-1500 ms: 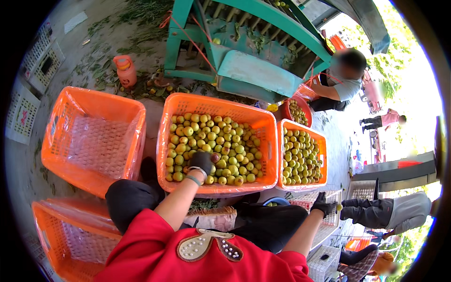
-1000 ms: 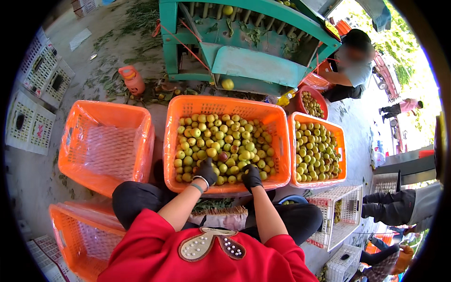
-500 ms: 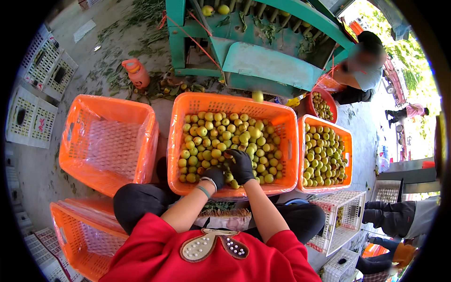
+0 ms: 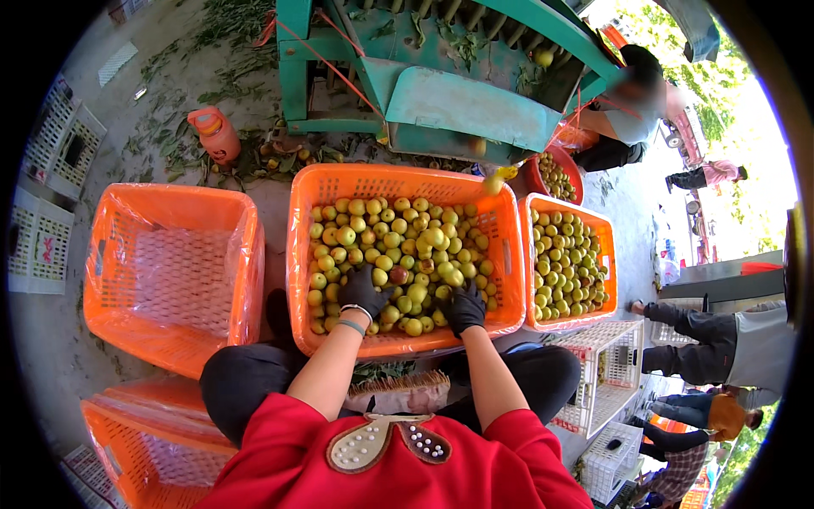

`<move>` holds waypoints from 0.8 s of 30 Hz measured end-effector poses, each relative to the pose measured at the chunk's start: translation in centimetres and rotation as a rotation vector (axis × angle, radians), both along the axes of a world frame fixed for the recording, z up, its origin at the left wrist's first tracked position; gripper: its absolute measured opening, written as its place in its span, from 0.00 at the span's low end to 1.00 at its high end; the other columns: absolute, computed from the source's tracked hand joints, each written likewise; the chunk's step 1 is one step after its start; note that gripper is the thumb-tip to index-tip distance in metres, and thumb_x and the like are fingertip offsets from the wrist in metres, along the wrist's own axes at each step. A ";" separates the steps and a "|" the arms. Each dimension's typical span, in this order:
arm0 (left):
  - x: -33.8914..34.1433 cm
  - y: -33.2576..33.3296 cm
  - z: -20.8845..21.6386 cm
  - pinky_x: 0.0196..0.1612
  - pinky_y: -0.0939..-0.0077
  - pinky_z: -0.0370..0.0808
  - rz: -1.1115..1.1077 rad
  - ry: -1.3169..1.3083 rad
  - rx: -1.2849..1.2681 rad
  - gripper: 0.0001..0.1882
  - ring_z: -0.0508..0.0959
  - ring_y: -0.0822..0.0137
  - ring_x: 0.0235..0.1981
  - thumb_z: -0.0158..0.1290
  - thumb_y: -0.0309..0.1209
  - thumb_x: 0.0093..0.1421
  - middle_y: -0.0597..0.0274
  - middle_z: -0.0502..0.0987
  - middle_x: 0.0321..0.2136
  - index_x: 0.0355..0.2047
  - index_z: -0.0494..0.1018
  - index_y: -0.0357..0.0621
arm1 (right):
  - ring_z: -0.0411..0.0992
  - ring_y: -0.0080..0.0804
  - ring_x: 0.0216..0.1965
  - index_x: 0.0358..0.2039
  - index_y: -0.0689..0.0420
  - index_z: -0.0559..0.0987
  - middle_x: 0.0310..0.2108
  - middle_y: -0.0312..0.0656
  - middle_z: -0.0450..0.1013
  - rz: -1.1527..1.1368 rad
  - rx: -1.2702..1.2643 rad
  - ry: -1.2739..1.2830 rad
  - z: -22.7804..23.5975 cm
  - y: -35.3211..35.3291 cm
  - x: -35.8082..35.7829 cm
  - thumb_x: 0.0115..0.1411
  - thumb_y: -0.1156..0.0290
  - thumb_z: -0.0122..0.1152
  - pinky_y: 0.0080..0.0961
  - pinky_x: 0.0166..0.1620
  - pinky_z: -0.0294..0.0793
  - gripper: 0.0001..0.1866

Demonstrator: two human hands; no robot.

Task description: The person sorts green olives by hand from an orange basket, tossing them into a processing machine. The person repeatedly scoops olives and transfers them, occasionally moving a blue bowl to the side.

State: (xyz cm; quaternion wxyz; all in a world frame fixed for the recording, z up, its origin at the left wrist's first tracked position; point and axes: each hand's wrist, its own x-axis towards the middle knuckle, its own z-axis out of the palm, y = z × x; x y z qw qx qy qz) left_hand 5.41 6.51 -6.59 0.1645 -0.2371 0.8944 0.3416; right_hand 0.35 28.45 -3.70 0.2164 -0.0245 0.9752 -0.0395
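Orange plastic lattice crate (image 4: 500, 254), long axis running left-right, sits on the concrete ground directly before the person, filled with round yellow-green fruit (image 4: 407, 254). Left hand (image 4: 363, 293) and right hand (image 4: 465, 307) (both in black gloves) rest curled on fruit at the near edge; whether any is gripped cannot be told. An empty lined crate (image 4: 170, 271) stands left.

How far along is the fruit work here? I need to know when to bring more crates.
Done: the orange crate on the right is full of fruit. In hand: both gloved hands, left hand and right hand, rest on the yellow-green fruit in the middle crate, which is well filled. Left: the lined empty crate beside it and another lower crate hold nothing.
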 end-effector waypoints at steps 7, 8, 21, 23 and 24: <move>0.4 0.5 -2.9 0.44 0.56 0.73 0.147 0.491 0.156 0.25 0.73 0.44 0.41 0.61 0.40 0.48 0.45 0.69 0.44 0.45 0.68 0.52 | 0.58 0.56 0.57 0.61 0.52 0.59 0.58 0.60 0.55 -0.439 -0.370 0.548 -4.8 3.1 -2.0 0.48 0.69 0.63 0.40 0.59 0.58 0.39; 0.0 0.5 -3.4 0.46 0.59 0.72 0.208 0.588 0.184 0.20 0.73 0.46 0.40 0.60 0.35 0.46 0.48 0.72 0.40 0.42 0.72 0.50 | 0.61 0.52 0.55 0.58 0.57 0.61 0.56 0.57 0.59 -0.443 -0.307 0.665 -4.4 2.1 -2.1 0.48 0.75 0.61 0.38 0.56 0.62 0.35; -0.1 -0.3 -3.3 0.37 0.62 0.75 0.266 0.302 0.385 0.13 0.78 0.51 0.33 0.51 0.39 0.53 0.51 0.79 0.30 0.35 0.80 0.51 | 0.65 0.53 0.53 0.59 0.40 0.63 0.60 0.51 0.56 0.251 -0.047 0.215 -3.0 -8.5 -5.0 0.54 0.61 0.55 0.41 0.52 0.68 0.30; -0.7 -0.5 -4.1 0.36 0.63 0.75 0.313 0.347 0.465 0.13 0.78 0.52 0.32 0.50 0.39 0.55 0.51 0.79 0.29 0.35 0.80 0.51 | 0.67 0.58 0.48 0.56 0.43 0.66 0.55 0.56 0.59 0.163 -0.239 0.116 -1.7 -8.0 -2.4 0.53 0.58 0.58 0.43 0.49 0.70 0.28; -1.0 -0.6 -4.5 0.32 0.68 0.74 0.317 0.354 0.573 0.13 0.79 0.58 0.28 0.47 0.35 0.57 0.53 0.79 0.26 0.35 0.80 0.47 | 0.67 0.57 0.48 0.56 0.44 0.65 0.54 0.56 0.60 0.173 -0.257 0.127 -2.5 -6.9 -1.5 0.54 0.58 0.58 0.43 0.48 0.70 0.28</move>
